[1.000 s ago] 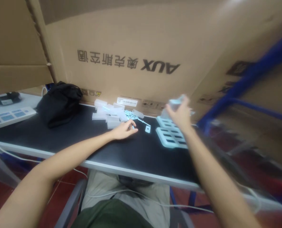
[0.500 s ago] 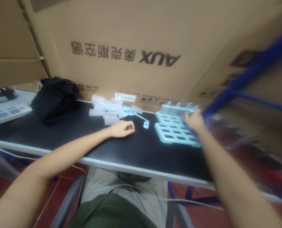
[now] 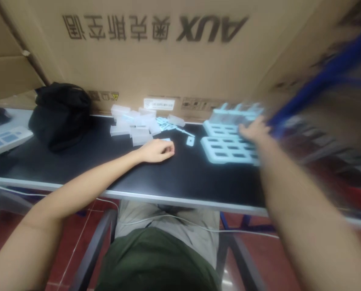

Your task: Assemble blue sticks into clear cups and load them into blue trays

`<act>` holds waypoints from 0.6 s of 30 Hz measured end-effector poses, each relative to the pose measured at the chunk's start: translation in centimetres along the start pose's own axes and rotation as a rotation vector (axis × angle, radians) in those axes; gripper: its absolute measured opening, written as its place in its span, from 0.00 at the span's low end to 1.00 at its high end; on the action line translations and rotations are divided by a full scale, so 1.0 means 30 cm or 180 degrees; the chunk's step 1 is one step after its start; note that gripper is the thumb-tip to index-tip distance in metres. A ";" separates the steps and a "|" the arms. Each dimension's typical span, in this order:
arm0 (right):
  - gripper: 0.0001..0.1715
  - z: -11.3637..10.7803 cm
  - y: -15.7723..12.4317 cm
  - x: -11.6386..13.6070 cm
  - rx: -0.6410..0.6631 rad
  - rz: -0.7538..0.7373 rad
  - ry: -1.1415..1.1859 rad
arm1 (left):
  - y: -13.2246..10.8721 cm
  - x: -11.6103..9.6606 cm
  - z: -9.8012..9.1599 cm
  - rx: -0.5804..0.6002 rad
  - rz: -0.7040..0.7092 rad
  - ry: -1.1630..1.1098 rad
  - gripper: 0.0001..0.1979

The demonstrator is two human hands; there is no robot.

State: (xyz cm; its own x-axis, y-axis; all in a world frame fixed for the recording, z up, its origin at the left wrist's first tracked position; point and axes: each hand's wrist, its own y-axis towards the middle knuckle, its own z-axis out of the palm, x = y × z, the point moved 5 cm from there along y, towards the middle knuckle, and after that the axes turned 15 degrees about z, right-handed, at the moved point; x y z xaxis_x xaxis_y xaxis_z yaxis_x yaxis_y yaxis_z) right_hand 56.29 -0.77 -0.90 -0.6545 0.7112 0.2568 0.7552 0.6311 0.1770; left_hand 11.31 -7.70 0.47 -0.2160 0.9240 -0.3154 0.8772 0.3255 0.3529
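My left hand (image 3: 158, 151) rests on the black tabletop with its fingers curled in; whatever lies inside them is hidden. Just behind it is a loose pile of clear plastic boxes (image 3: 142, 139), with several thin light-blue plastic pieces (image 3: 165, 123) beside them. One small light-blue piece with a hole (image 3: 190, 141) lies apart, to the right of that hand. Over the back right of a light-blue grid rack (image 3: 221, 159) is my right hand (image 3: 255, 128), smeared by motion. Clear upright boxes (image 3: 227, 117) stand along the rack's back row, partly covered by that hand.
A large cardboard carton (image 3: 122, 72) walls off the back of the table (image 3: 174, 178). A black bag (image 3: 59, 115) sits at the left, near a white panel (image 3: 7, 139). On the right a blue metal frame (image 3: 317, 89) slants past my arm. A white cable (image 3: 183, 220) crosses my lap.
The whole view has tilted down, so everything sits higher in the picture. My right hand stays at the back of the rack, and my left hand keeps its curled pose on the table.
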 end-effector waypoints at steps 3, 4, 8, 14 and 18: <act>0.53 -0.054 -0.054 0.013 0.0256 0.0045 0.0065 | -0.009 -0.014 0.004 0.0108 0.0015 0.0174 0.06; 0.53 -0.070 -0.071 0.019 0.0308 -0.0002 0.0090 | -0.011 -0.016 0.007 0.0143 0.0017 0.0191 0.05; 0.47 -0.104 -0.102 0.021 0.0452 -0.0132 0.0192 | -0.015 -0.018 0.014 0.0244 -0.0009 0.0219 0.05; 0.58 -0.110 -0.050 -0.019 0.0643 0.0121 0.0090 | -0.012 -0.025 0.001 0.0216 0.0089 0.0191 0.05; 0.59 -0.095 -0.013 -0.030 0.0582 0.0226 0.0004 | -0.005 -0.017 0.003 0.0206 0.0138 0.0116 0.04</act>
State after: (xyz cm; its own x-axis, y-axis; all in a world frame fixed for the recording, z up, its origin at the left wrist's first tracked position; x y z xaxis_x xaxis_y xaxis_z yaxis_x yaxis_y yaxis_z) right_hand 56.68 -2.55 1.51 -0.5998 0.7555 0.2637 0.7801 0.6254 -0.0172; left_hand 11.32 -8.25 0.48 -0.1917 0.9440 -0.2684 0.9117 0.2726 0.3074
